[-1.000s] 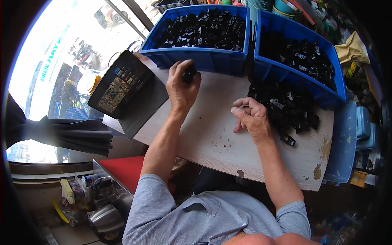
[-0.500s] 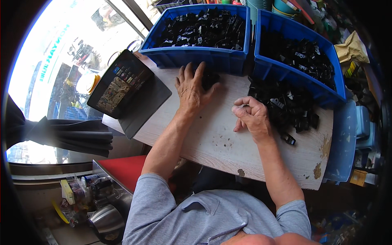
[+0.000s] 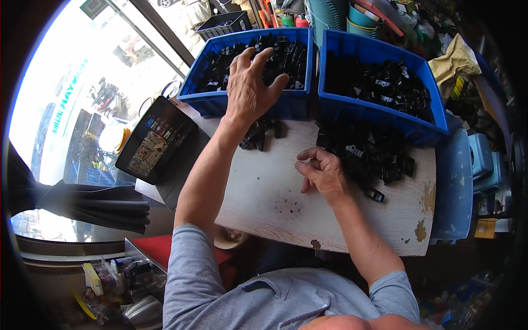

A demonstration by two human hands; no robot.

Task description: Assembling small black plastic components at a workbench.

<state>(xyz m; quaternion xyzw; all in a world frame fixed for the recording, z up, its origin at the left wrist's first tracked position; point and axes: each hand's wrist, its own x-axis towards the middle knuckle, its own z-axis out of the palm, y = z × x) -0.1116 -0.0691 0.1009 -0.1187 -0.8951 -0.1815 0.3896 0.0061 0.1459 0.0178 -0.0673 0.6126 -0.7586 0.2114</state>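
My left hand (image 3: 250, 82) is over the front wall of the left blue bin (image 3: 203, 98), its fingers spread and nothing in its grasp. Small black plastic parts (image 3: 283, 47) with some metal pieces fill that bin. Below my left forearm a small pile of black parts (image 3: 256, 135) lies on the table. My right hand (image 3: 325, 173) hovers near the middle of the table, fingers curled and thumb against them; what they hold, if anything, is hidden. Beside it on the right spreads a larger heap of black parts (image 3: 357, 151), with one loose part (image 3: 375, 194) at its near edge.
A second blue bin (image 3: 385, 113) with similar parts stands behind the heap. A tablet (image 3: 157, 140) leans at the table's left, by the window. The worn white table (image 3: 264, 192) has chipped patches. Teal baskets (image 3: 327, 19) and a black crate (image 3: 225, 25) stand behind the bins.
My left hand has lifted off the small pile on the table and moved up over the left bin, uncovering the pile. My right hand keeps its curled shape. The whole view has shifted a little.
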